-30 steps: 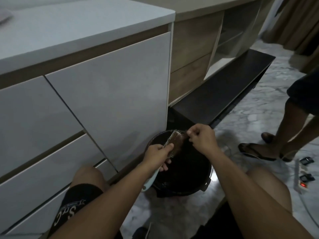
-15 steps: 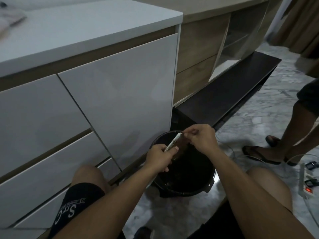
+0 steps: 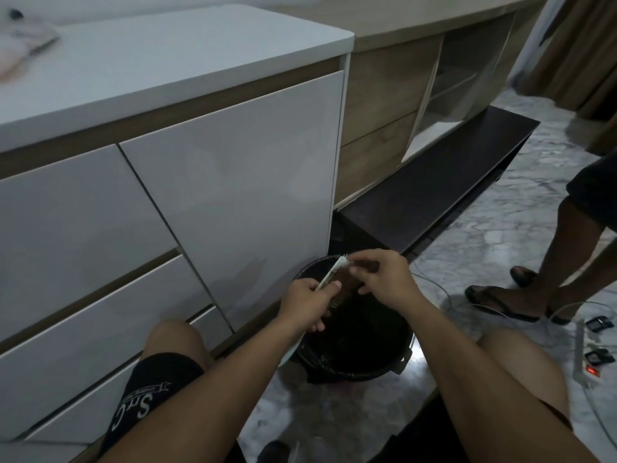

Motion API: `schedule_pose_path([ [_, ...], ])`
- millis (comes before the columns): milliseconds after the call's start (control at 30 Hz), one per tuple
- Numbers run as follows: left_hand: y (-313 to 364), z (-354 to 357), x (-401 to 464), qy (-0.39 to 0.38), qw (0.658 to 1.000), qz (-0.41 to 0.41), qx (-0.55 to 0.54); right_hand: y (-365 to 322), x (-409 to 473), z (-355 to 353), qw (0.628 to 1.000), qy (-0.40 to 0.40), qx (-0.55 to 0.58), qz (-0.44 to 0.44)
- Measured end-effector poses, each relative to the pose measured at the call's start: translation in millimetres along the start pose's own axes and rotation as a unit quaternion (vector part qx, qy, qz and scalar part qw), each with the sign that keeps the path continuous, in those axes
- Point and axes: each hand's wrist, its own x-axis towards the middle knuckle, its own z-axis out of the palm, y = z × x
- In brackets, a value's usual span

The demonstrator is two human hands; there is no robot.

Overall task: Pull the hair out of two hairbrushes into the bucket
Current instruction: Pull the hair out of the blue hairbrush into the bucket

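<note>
A black bucket stands on the marble floor between my knees, against the white cabinet. Over its far rim I hold a pale hairbrush, its bristle side matted with brown hair. My left hand is shut on the brush's handle. My right hand is at the head of the brush, thumb and fingers pinched on the brown hair. Only one hairbrush shows in this view.
White cabinet drawers rise close on the left. A dark low shelf board runs behind the bucket. Another person's legs in sandals stand at the right. A power strip with a red light and cables lie at the right edge.
The brush has turned more edge-on in my left hand. My right hand has shifted down onto the brush head, fingers pinching the hair. The view has drifted slightly left.
</note>
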Motion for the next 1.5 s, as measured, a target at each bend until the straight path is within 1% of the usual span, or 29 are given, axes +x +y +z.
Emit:
schedule_pose_path([
  [133,0,-1,0,-0.011,1.000,-0.010,-0.015,1,5,-6,0.991,0.107,0.067,0.044],
  [200,2,-3,0,-0.013,1.000,-0.016,-0.020,2,5,-8,0.990,0.114,0.069,0.054],
  [267,4,-3,-1,-0.013,0.999,-0.024,-0.030,0,4,-8,0.995,0.068,0.050,0.058],
  [367,8,-5,1,-0.010,0.998,-0.034,-0.045,-2,-1,-3,0.997,-0.051,0.044,0.038],
  [400,8,-6,1,-0.012,0.998,-0.038,-0.050,-2,-3,-1,0.996,-0.073,0.037,0.025],
  [433,9,-7,1,-0.017,0.997,-0.042,-0.056,-2,-4,2,0.997,-0.074,0.027,0.012],
  [467,8,-7,1,-0.023,0.997,-0.045,-0.060,-2,-4,3,0.998,-0.053,0.019,0.006],
  [600,3,-9,1,-0.032,0.997,-0.046,-0.057,0,5,-3,0.997,0.077,0.016,0.028],
  [667,1,-10,0,-0.032,0.997,-0.046,-0.060,2,8,-7,0.994,0.096,0.032,0.040],
  [733,2,-10,0,-0.031,0.996,-0.049,-0.060,2,7,-8,0.996,0.072,0.026,0.051],
  [867,4,-10,1,-0.019,0.997,-0.059,-0.054,-4,2,-6,0.993,-0.065,0.069,0.065],
  [933,4,-11,2,-0.016,0.997,-0.055,-0.046,-7,-1,-4,0.988,-0.096,0.098,0.071],
  [967,4,-11,2,-0.016,0.997,-0.052,-0.045,-7,-3,-2,0.989,-0.090,0.102,0.063],
  [1100,2,-9,4,-0.006,0.998,-0.044,-0.054,-4,-4,3,0.997,-0.021,0.065,0.022],
  [1167,1,-9,6,0.007,0.996,-0.051,-0.075,-2,1,2,0.998,0.014,0.049,0.033],
  [1267,0,-13,10,0.028,0.992,-0.063,-0.105,0,7,-4,0.992,0.091,0.067,0.064],
  [1333,1,-13,11,0.033,0.991,-0.064,-0.109,1,9,-6,0.989,0.104,0.062,0.081],
  [1367,2,-12,11,0.036,0.991,-0.065,-0.110,0,8,-5,0.991,0.089,0.051,0.085],
  [1433,5,-12,10,0.041,0.991,-0.066,-0.113,-2,7,-3,0.995,0.032,0.042,0.079],
  [1500,8,-13,10,0.034,0.990,-0.070,-0.122,-5,2,1,0.995,-0.025,0.074,0.067],
])
